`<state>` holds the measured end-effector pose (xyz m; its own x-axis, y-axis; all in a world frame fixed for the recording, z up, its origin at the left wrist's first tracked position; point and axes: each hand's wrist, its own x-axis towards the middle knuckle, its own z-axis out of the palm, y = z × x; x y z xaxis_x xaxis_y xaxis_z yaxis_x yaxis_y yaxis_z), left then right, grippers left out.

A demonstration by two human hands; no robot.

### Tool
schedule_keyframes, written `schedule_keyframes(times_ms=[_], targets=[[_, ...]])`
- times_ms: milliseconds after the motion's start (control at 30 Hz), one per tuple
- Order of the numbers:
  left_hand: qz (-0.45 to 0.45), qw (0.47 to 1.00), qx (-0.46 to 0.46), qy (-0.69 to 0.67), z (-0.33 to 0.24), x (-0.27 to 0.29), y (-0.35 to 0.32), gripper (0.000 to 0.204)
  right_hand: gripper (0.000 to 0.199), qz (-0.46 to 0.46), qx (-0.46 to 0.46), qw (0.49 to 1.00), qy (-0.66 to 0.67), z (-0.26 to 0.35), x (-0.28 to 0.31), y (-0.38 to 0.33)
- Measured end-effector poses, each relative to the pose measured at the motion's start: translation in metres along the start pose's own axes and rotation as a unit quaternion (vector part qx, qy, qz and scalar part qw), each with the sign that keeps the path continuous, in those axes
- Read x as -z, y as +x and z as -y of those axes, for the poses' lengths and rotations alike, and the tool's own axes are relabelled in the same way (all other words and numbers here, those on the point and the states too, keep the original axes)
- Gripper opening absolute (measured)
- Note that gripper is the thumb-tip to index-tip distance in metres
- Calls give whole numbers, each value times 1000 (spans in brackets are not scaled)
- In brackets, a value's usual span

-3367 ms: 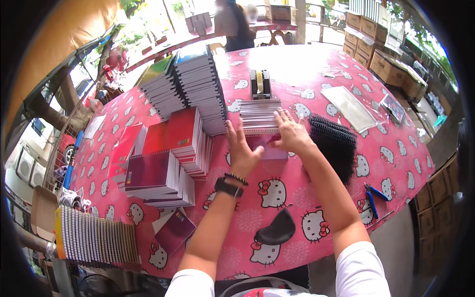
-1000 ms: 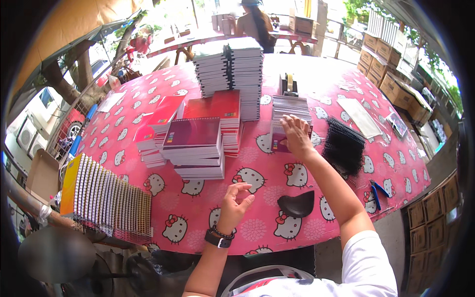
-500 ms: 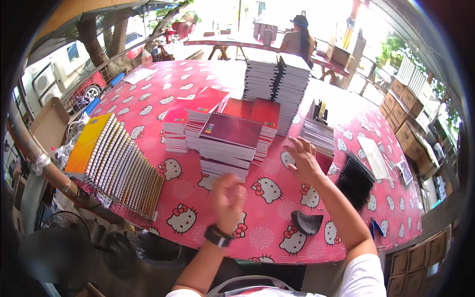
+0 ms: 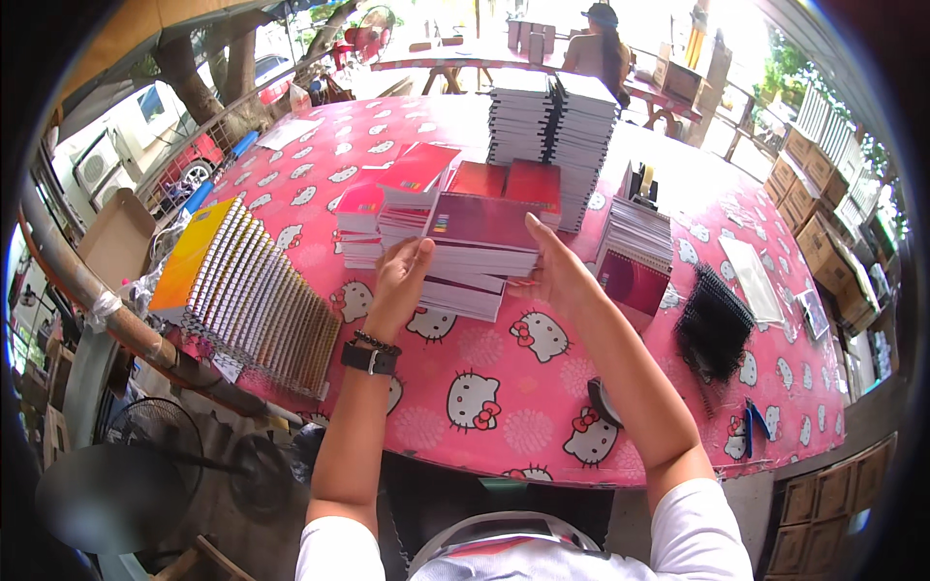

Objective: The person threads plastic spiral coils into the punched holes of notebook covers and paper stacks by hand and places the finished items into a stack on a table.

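A stack of purple-covered notebooks [image 4: 484,219] stands on the pink table, its layers offset from each other. My left hand [image 4: 400,276] grips the left edge, thumb pointing up and fingers partly hidden behind the pages. On the other side my right hand [image 4: 550,263] holds the right edge, with its thumb on the top cover. Red-covered stacks [image 4: 419,167] stand just beyond and to the left, and more red covers [image 4: 534,182] lie behind. To the right of my right hand lies a row of spiral notebooks with a dark red cover [image 4: 632,281].
Tall stacks of black-bound notebooks [image 4: 584,136] rise at the back. Yellow-covered spiral notebooks [image 4: 184,259] fill the left edge. Black binding coils [image 4: 715,324] and a blue tool [image 4: 756,428] lie at right. A fan [image 4: 121,499] stands below left; a person [image 4: 599,53] sits far off.
Both hands have moved in from the near side and the right onto the sides of the purple notebook stack. The view has shifted slightly.
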<state>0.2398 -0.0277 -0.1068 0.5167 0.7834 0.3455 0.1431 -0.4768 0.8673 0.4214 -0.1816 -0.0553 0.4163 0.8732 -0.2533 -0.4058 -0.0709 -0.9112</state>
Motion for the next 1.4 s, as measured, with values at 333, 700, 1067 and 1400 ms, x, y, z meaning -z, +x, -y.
schedule_keyframes(times_ms=[333, 700, 1067, 1400], targets=[[19, 989, -39, -143, -41, -24, -41, 72, 34, 26, 87, 993, 71, -16, 51, -43], [259, 947, -92, -166, -71, -199, -48, 118, 57, -40, 255, 961, -100, -33, 194, -108], [268, 954, -8, -134, -23, -270, -25, 111, 91, -219, 264, 876, -340, -74, 216, -73], [282, 942, -7, -184, -28, -265, -26, 108, 84, -260, 247, 821, -445, -63, 194, -108]])
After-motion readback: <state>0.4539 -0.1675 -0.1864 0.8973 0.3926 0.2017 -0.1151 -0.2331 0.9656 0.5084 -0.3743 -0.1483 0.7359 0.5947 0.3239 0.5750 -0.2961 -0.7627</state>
